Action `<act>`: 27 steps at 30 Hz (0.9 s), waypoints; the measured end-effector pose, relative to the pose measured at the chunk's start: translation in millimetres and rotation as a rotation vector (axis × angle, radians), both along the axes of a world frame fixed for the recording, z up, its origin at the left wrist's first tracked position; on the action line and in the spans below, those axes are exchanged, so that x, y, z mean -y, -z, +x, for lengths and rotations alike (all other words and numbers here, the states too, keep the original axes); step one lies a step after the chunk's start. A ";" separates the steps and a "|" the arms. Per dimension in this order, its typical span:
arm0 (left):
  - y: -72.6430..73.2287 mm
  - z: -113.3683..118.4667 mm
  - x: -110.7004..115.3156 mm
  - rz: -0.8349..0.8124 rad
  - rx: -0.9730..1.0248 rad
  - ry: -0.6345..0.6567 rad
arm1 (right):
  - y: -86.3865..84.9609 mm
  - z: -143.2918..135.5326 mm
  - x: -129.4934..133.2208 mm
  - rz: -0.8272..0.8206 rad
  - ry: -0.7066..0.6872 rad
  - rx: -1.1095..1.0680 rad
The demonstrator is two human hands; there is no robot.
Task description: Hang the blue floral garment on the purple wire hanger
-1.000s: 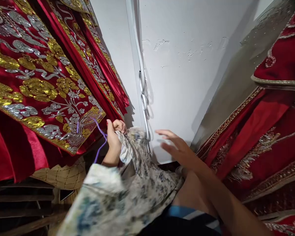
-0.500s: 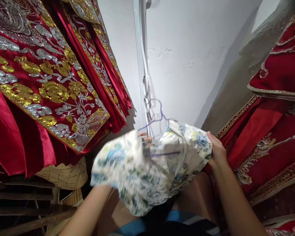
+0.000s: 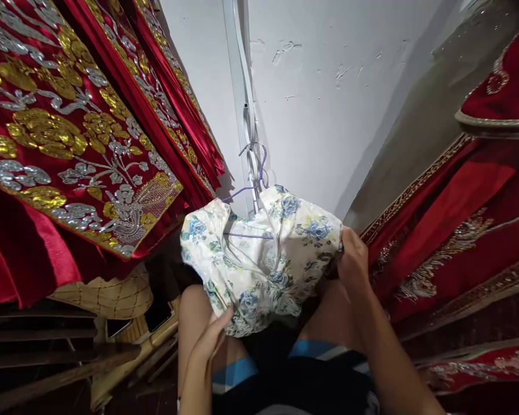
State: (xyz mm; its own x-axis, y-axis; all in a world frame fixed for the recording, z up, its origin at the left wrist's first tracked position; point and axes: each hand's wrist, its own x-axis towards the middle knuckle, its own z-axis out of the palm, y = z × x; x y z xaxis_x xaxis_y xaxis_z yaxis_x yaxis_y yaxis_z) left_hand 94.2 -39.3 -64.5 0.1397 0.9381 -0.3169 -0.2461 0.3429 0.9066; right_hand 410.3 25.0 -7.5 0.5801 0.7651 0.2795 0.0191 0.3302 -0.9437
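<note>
A white blouse [image 3: 251, 285] with blue flowers is spread out over my lap, its V-shaped neckline facing up. Inside it sits a purple wire hanger [image 3: 263, 167]; the hook and part of one shoulder stick out above the collar, and the lower bar shows across the neck opening. My left hand [image 3: 211, 337] pinches the blouse's lower left edge, thumb on top and the other fingers largely hidden beneath. At the other side my right hand [image 3: 353, 256] grips the end of the right sleeve.
Red garments with gold and silver embroidery [image 3: 112, 167] hang at the left, and more red beaded garments [image 3: 454, 248] hang at the right. Ahead, a white strap [image 3: 245, 86] runs down the pale wall [image 3: 311, 115]. Wooden furniture [image 3: 134, 357] stands at lower left.
My left hand has left the neck opening, where its fingertips showed, for the lower left edge. The blouse has shifted left and lies flatter on the hanger. My right hand still holds the sleeve.
</note>
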 end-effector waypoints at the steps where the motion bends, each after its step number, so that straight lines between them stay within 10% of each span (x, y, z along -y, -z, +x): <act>1: -0.9 4.4 2.9 0.000 -0.023 -0.050 | 7.5 1.7 5.5 -0.006 0.045 -0.005; 7: 0.2 26.5 3.5 0.010 -0.034 -0.198 | 46.9 -40.9 44.2 -0.122 0.338 0.005; 12: 8.4 29.3 4.7 -0.032 0.016 -0.169 | 64.9 -105.5 58.4 -0.312 -0.590 0.125; 14: 8.1 28.4 5.5 -0.049 0.023 -0.178 | 61.7 -116.7 56.6 -0.326 -0.752 0.175; 27: -4.6 23.8 16.0 -0.084 0.041 -0.180 | 59.8 -116.9 47.6 -0.231 -0.601 0.202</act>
State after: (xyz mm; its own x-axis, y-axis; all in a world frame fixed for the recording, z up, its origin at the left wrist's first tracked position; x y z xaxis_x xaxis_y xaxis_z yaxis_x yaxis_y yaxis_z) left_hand 118.0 -55.3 -59.8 -0.0132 0.9195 -0.3928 -0.3461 0.3643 0.8646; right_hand 293.4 -22.6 -67.3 -0.0121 0.9916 0.1285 0.0783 0.1290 -0.9885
